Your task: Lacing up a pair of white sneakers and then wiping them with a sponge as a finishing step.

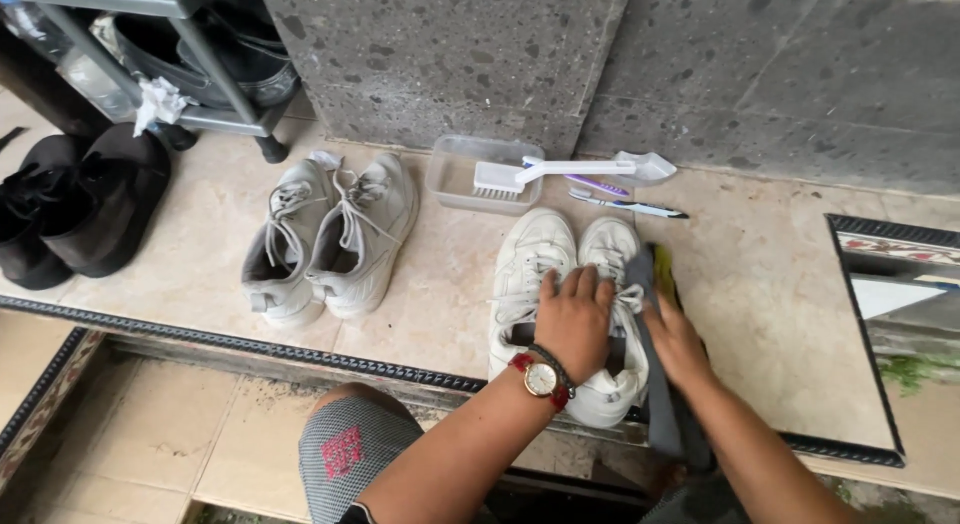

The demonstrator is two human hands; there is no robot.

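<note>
A pair of white sneakers (540,259) stands side by side on a tiled ledge (440,284). My left hand (573,319), with a watch and beaded band at the wrist, rests flat across the tops of both shoes near their openings. My right hand (678,342) is beside the right shoe and grips a grey cloth (655,384) that hangs down past the ledge. A yellow-green item (666,274) shows just beyond the right hand; I cannot tell what it is.
A second greyish-white pair (330,239) stands to the left, black shoes (75,204) farther left. A clear tub (455,179) holds a white brush (560,171), with toothbrushes (625,204) beside it. Metal rack (200,54) at back left; stone wall (600,54) behind.
</note>
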